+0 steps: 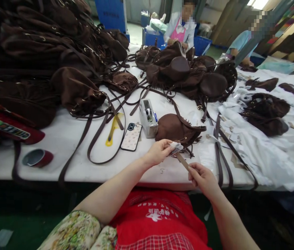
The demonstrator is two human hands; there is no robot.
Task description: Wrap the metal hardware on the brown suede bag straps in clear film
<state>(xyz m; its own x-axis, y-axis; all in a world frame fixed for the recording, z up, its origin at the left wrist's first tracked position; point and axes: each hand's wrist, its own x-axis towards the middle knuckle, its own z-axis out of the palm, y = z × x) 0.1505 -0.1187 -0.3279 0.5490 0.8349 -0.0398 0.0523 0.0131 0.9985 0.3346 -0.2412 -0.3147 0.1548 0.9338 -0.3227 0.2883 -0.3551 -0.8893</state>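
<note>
While the left hand (158,151) pinches a white wrap (175,147), the right hand (201,177) grips the brown strap (182,160) (near table edge, hands apart).

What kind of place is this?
Most likely a bag-making workshop: piles of brown fringed bags cover a long white table, loose straps lie across it, and other people work at the far end.

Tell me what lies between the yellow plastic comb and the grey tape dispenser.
A phone in a pale patterned case, lying face down on the white table, in the head view.
</note>
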